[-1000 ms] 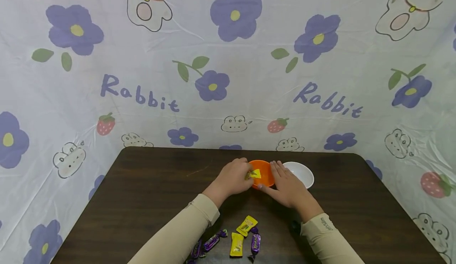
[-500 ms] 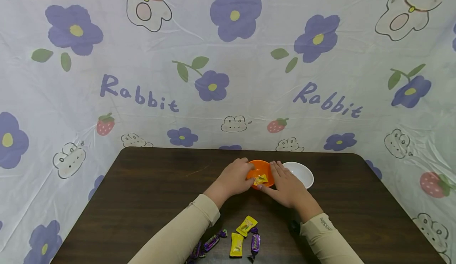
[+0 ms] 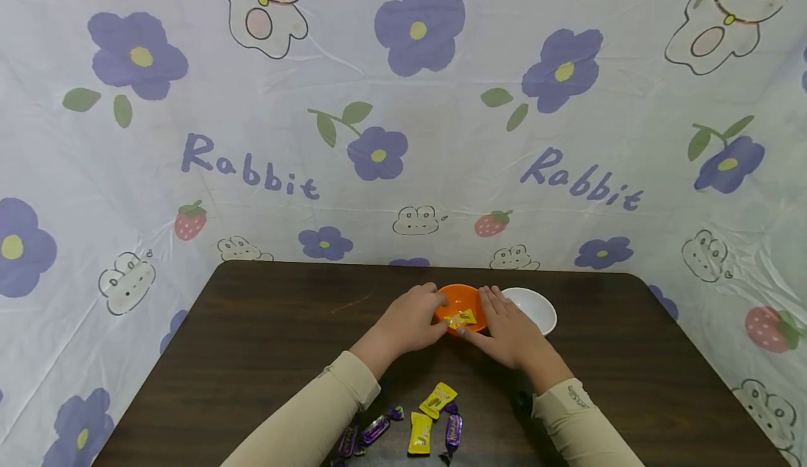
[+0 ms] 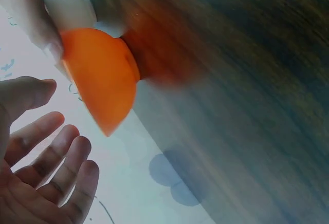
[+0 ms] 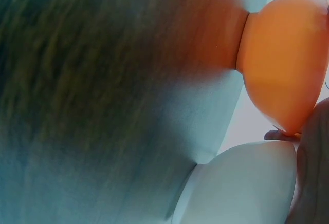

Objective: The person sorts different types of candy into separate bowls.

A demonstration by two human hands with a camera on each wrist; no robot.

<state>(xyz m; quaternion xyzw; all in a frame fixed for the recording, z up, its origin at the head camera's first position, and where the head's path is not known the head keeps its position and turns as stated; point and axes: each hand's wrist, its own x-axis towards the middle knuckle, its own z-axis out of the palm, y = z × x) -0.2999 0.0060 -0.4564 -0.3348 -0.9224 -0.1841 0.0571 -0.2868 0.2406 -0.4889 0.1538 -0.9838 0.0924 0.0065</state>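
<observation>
An orange bowl (image 3: 449, 297) stands near the table's back edge, with yellow-wrapped candy (image 3: 465, 317) inside; whether it is one piece or more I cannot tell. My left hand (image 3: 410, 318) is at the bowl's left side. In the left wrist view that hand's palm (image 4: 31, 193) shows, fingers loosely bent, apart from the bowl and holding nothing. My right hand (image 3: 509, 328) touches the bowl's right side with straight fingers, its thumb at the near rim. A white bowl (image 3: 536, 309) sits close by on the right, partly behind this hand.
Yellow-wrapped candies (image 3: 419, 433) and purple-wrapped candies (image 3: 452, 430) lie at the front of the dark wooden table (image 3: 265, 355). More purple candies (image 3: 376, 428) are beside the left sleeve. A printed cloth (image 3: 441, 159) hangs behind the table.
Yellow candy at my left fingers a second ago now lies released in the orange bowl. The left fingers have loosened and drawn slightly left; my right hand has kept its place.
</observation>
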